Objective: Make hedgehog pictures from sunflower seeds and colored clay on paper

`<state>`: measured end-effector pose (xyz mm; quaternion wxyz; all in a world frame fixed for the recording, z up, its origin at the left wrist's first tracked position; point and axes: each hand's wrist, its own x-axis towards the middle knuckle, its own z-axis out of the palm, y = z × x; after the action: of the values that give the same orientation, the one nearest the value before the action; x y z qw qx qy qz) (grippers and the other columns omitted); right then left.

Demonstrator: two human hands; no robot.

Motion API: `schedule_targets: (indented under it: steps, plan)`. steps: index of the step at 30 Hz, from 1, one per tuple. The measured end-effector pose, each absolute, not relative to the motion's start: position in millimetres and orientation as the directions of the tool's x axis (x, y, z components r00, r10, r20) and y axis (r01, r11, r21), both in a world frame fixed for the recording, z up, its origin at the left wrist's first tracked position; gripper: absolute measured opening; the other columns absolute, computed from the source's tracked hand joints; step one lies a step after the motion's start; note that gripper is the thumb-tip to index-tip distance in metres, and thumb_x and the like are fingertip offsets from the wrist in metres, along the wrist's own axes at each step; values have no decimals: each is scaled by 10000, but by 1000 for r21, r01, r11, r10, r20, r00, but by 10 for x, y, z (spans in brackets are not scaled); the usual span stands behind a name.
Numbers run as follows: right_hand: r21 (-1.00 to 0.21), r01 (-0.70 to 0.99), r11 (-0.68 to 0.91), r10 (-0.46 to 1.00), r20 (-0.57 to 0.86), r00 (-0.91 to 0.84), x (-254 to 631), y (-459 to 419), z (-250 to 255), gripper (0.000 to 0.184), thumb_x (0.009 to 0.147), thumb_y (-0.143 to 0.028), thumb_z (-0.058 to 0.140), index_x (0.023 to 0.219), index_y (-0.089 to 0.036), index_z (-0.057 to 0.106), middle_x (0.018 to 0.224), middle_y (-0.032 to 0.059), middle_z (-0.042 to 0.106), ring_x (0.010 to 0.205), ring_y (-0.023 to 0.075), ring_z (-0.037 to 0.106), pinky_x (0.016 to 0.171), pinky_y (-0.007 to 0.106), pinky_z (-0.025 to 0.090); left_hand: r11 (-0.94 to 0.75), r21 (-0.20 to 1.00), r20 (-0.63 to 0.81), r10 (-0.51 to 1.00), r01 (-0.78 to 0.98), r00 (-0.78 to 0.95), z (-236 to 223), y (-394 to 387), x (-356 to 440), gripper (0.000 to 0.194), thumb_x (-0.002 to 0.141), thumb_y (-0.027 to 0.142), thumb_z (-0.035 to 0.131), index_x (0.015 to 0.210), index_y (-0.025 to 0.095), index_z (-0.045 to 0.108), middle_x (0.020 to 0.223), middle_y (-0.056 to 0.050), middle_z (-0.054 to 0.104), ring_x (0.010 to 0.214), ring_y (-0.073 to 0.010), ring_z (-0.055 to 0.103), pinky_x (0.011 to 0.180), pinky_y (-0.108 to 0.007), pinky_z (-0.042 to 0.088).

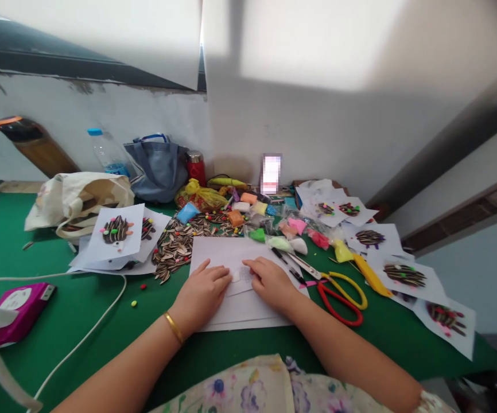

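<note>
White paper sheets (214, 312) lie in a stack on the green table. My left hand (203, 292) rests on them with its fingers stretched out flat, thumb apart. Its fingertips touch a small white lump (236, 277). Facing it, my right hand (270, 284) has the index finger extended and the other fingers curled over the edge of a small clear plastic bag (244, 274); the grip is partly hidden. Right of that hand lie a black pen (289, 265) and large scissors (317, 272) with one red and one yellow handle.
Sunflower seeds (175, 246) are heaped behind the paper, beside several bags of coloured clay (295, 225). Finished seed pictures (121, 232) lie left, more pictures (403, 275) right. A lit phone (271, 174) leans on the wall. A white cable (102, 315) crosses the left side.
</note>
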<state>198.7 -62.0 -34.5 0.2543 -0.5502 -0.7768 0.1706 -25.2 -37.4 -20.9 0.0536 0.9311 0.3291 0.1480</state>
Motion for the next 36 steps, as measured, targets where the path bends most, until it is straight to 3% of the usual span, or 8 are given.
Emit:
schedule_targets:
  steps: [6, 17, 25, 36]
  plan:
    - [-549, 761, 346, 938, 216, -270, 2006, -600, -362, 487, 801, -42, 467, 1251, -165, 609, 1006, 82, 636, 920, 187, 584, 871, 305, 471, -809, 111, 259, 584, 577, 769, -220, -374, -245, 284, 875, 122, 542, 1092, 232, 689, 1188, -79, 683, 1118, -238, 632, 1117, -528, 341]
    - [-563, 746, 355, 935, 207, -288, 2024, -599, -373, 483, 813, -41, 470, 1255, -169, 616, 1037, 85, 636, 963, 187, 593, 906, 314, 478, -811, 80, 226, 581, 580, 782, -221, -386, -239, 292, 879, 145, 551, 1119, 252, 677, 1188, -74, 678, 1139, -250, 616, 1115, -541, 331]
    - [-565, 747, 349, 937, 201, -286, 2020, -600, -356, 478, 813, -38, 476, 1247, -173, 625, 1043, 87, 645, 973, 189, 599, 917, 318, 480, -800, 151, 260, 599, 580, 758, -211, -388, -241, 342, 883, 154, 529, 1199, 228, 636, 1185, -69, 682, 1140, -227, 608, 1147, -517, 289]
    - [-574, 738, 355, 935, 209, -286, 2021, -598, -360, 469, 814, -35, 480, 1230, -186, 637, 1042, 84, 649, 976, 188, 602, 922, 318, 479, -783, 150, 242, 621, 604, 745, -192, -410, -238, 336, 878, 155, 531, 1185, 243, 634, 1164, -61, 673, 1119, -227, 596, 1137, -526, 292]
